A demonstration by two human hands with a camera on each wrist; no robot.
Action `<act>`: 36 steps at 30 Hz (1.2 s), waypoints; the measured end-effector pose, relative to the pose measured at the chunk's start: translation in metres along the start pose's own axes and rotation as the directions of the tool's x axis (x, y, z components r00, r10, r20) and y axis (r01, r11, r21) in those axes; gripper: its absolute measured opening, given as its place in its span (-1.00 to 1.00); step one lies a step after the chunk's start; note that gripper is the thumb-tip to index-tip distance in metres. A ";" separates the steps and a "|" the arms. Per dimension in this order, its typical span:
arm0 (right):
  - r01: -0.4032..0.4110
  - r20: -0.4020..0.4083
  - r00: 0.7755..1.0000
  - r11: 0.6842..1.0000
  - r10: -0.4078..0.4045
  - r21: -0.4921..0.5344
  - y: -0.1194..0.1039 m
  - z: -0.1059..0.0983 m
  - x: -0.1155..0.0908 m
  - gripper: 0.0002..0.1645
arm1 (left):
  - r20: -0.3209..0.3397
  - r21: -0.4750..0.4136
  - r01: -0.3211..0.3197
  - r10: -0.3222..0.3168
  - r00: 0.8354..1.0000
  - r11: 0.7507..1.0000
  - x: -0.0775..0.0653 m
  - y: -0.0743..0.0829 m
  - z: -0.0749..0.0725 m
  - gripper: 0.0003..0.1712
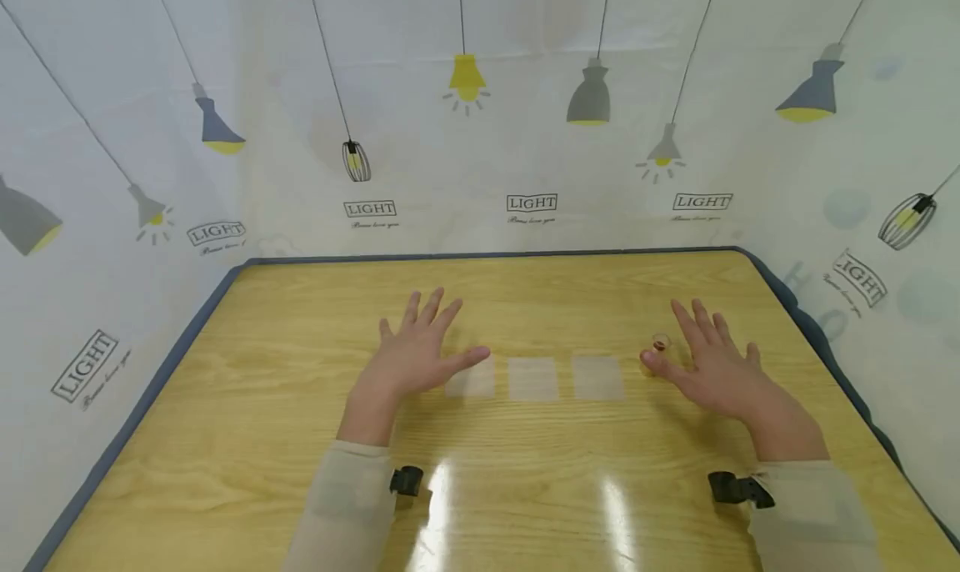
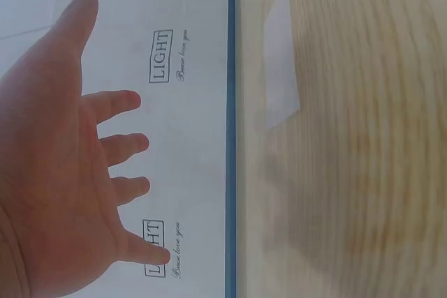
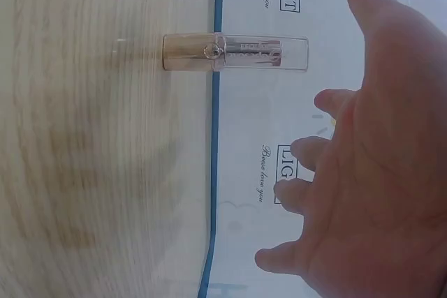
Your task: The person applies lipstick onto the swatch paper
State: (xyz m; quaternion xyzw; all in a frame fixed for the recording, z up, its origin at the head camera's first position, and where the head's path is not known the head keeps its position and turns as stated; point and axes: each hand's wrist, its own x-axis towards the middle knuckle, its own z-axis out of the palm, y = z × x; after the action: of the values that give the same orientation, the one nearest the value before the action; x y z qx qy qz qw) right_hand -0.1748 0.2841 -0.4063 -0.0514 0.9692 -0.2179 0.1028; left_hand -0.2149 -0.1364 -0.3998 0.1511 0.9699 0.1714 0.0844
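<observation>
My left hand [image 1: 411, 357] hovers over the table with its fingers spread, and its thumb overlaps the leftmost pale square [image 1: 471, 382] in the head view. The left wrist view shows the same open palm, holding nothing. On the right, my right hand [image 1: 712, 370] is also spread and holds nothing. A lipstick [image 3: 241, 53] with a transparent cap and pale lettering stands upright on the table, just beyond the right thumb. In the head view the thumb hides part of the lipstick [image 1: 660, 342].
A middle pale square [image 1: 533, 379] and a right one [image 1: 597, 378] lie flat in a row with the leftmost. The wooden table [image 1: 517, 480] has a dark blue edge [image 1: 487, 255]. Behind it hangs a white sheet [image 1: 420, 97] printed with lamps.
</observation>
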 end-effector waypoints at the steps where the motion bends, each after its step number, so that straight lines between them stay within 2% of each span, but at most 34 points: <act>1: 0.001 0.005 1.000 1.000 -0.001 0.001 0.000 -0.001 0.000 0.29 | -0.001 -0.004 -0.004 0.004 1.000 1.000 0.000 0.002 0.000 0.16; 5: 0.009 0.024 1.000 1.000 -0.009 0.001 0.002 -0.002 0.002 0.29 | -0.010 -0.011 -0.035 0.035 0.999 0.999 0.004 0.015 -0.002 0.13; 9: 0.020 0.041 0.999 1.000 -0.020 0.005 0.004 -0.003 0.004 0.29 | -0.025 -0.004 -0.084 0.084 0.996 0.996 0.012 0.036 -0.002 0.07; 14: 0.047 0.073 0.996 0.997 -0.052 0.060 0.007 0.000 0.008 0.26 | -0.016 0.042 -0.149 0.149 0.989 0.988 0.022 0.068 0.003 -0.03; 19: 0.076 0.082 0.993 0.994 -0.082 0.074 0.011 0.003 0.013 0.15 | 0.030 0.128 -0.222 0.220 0.975 0.967 0.032 0.105 0.012 -0.10; 24: 0.074 0.109 0.990 0.993 -0.084 0.095 0.017 0.007 0.014 0.10 | 0.074 0.198 -0.281 0.272 0.960 0.939 0.041 0.141 0.029 -0.17; 26: 0.077 0.120 0.989 0.990 -0.091 0.116 0.020 0.009 0.014 0.09 | 0.072 0.225 -0.295 0.286 0.955 0.929 0.045 0.156 0.039 -0.21; 31: 0.092 0.139 0.983 0.975 -0.122 0.200 0.020 0.014 0.013 0.06 | 0.042 0.299 -0.292 0.294 0.955 0.908 0.052 0.188 0.068 -0.30; 36: 0.098 0.140 0.981 0.961 -0.137 0.257 0.021 0.017 0.013 -0.01 | -0.025 0.306 -0.306 0.328 0.944 0.902 0.057 0.210 0.091 -0.36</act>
State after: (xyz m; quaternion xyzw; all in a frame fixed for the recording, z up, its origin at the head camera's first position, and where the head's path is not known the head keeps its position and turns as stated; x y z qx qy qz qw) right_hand -0.1854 0.2945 -0.4328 -0.1125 0.9183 -0.3390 0.1709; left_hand -0.1930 0.0977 -0.4156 0.3113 0.9494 0.0404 -0.0050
